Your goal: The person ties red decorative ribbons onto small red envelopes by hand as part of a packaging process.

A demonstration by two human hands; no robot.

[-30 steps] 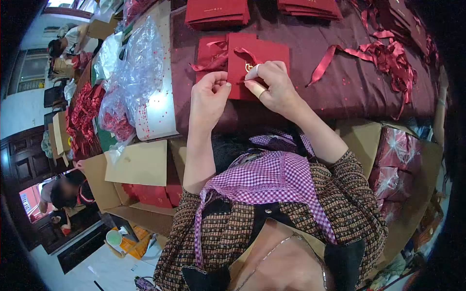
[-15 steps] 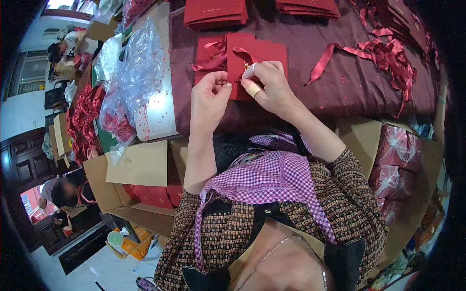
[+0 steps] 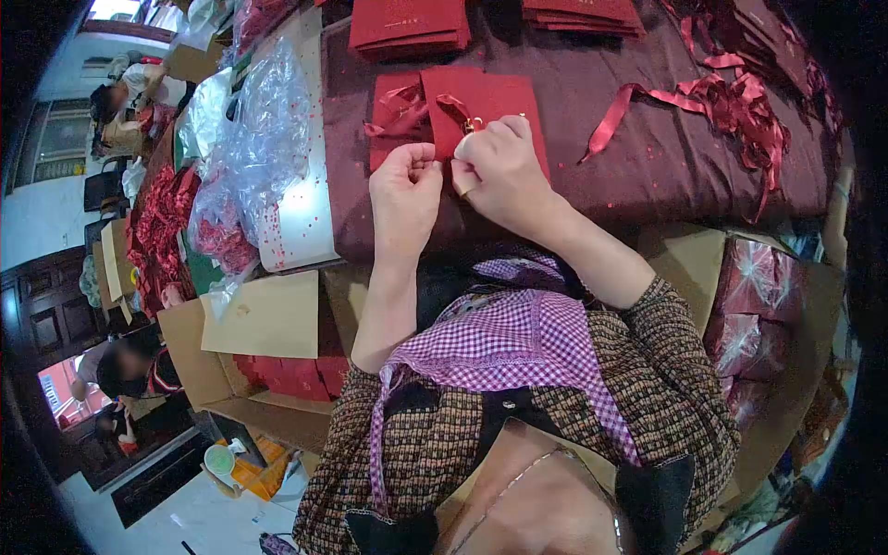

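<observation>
Two flat red paper pieces, which look like folded gift bags or envelopes, lie at the near edge of the cloth-covered table. The right red piece (image 3: 509, 97) partly overlaps the left red piece (image 3: 393, 139), and each has a dark red ribbon on it. My right hand (image 3: 507, 176) is closed at the right piece's ribbon (image 3: 450, 104), beside a small gold detail (image 3: 474, 123); a pale wrap shows on its fingers. My left hand (image 3: 407, 199) is just left of it, fingers curled in a pinch at the lower edge. Anything between those fingertips is hidden.
Stacks of red pieces (image 3: 412, 32) stand at the back. Loose ribbons (image 3: 740, 116) lie on the right. Clear plastic bags (image 3: 264, 139) are on the left. Cardboard boxes (image 3: 264, 314) stand on both sides below the table. Other people (image 3: 139, 92) are farther left.
My right hand has shifted slightly down and left, its fingers more curled. The right red piece has tilted a little, and my left hand has moved slightly right.
</observation>
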